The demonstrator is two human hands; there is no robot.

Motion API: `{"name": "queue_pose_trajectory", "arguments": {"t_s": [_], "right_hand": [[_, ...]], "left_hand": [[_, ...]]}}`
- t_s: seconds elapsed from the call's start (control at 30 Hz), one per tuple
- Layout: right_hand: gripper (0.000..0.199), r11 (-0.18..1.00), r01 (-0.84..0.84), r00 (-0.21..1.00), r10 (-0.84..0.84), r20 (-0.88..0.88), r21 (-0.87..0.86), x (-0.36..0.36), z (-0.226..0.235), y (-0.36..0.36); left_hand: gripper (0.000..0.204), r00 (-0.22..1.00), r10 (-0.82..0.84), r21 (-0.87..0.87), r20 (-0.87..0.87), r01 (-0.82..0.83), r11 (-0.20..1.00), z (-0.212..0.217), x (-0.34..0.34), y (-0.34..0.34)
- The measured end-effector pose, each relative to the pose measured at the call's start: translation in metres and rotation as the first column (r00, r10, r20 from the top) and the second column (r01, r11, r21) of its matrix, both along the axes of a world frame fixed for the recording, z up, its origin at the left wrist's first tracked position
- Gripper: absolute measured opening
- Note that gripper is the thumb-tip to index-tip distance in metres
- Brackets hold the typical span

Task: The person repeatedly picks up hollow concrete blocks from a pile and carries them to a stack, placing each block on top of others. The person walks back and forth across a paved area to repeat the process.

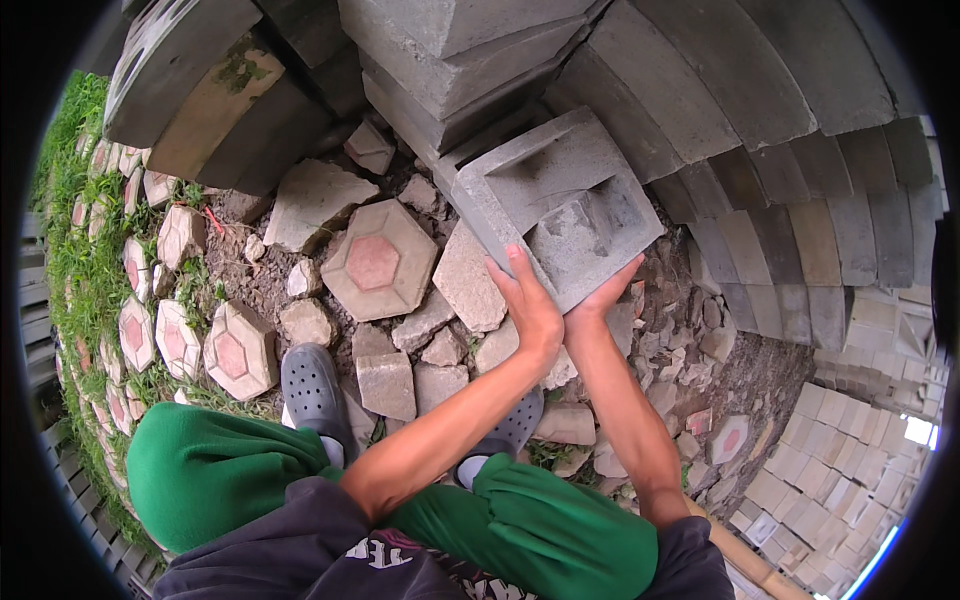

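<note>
Both my hands are on a square grey concrete block point(630, 235) with a recessed, hollowed face. My left hand point(528, 315) grips its lower left edge, the thumb lying up along the near side. At its near right corner, my right hand point(603, 297) is pressed against the side with fingers reaching along the edge. The block is tilted, its far end close to a stack of grey blocks point(440, 90). Whether it rests on anything underneath is hidden.
Tall stacks of slabs point(700, 80) curve round the right, and more slabs point(215, 110) lean at upper left. Hexagonal pavers point(380, 215) with pink centres, broken concrete point(320, 205) and rubble cover the ground round my grey clogs point(318, 395). Grass point(80, 210) grows at left.
</note>
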State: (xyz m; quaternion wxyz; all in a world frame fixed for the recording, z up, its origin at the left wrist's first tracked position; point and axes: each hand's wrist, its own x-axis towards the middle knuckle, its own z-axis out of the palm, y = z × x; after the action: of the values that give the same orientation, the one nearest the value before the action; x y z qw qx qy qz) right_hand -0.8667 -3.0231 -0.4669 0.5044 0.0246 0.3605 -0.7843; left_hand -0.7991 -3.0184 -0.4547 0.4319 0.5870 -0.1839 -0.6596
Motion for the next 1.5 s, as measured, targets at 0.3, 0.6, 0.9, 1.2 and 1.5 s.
{"name": "queue_pose_trajectory", "arguments": {"t_s": [0.3,0.6,0.9,1.2,1.5], "right_hand": [[0.074,0.998,0.032,0.998,-0.029,-0.054,0.048,-0.006,-0.003,-0.034],[0.073,0.941,0.163,0.953,-0.072,-0.294,0.297,0.004,0.01,-0.027],[0.09,0.965,0.059,0.908,0.055,-0.415,0.257,0.004,0.02,-0.021],[0.093,0.943,0.102,0.82,0.101,-0.563,0.318,0.02,0.009,-0.01],[0.094,0.953,0.098,0.827,0.083,-0.556,0.288,0.018,0.007,-0.008]], "left_hand": [[0.094,0.996,-0.055,0.001,0.076,0.055,0.998,-0.011,-0.002,-0.037],[0.096,0.926,-0.004,-0.274,0.377,0.115,0.955,-0.004,0.038,-0.088],[0.102,0.866,0.022,-0.351,0.5,0.18,0.919,0.01,0.022,-0.123],[0.093,0.894,-0.025,-0.323,0.448,0.188,0.928,-0.009,0.018,-0.123],[0.092,0.902,-0.115,-0.246,0.416,0.233,0.941,-0.004,0.02,-0.12]]}}
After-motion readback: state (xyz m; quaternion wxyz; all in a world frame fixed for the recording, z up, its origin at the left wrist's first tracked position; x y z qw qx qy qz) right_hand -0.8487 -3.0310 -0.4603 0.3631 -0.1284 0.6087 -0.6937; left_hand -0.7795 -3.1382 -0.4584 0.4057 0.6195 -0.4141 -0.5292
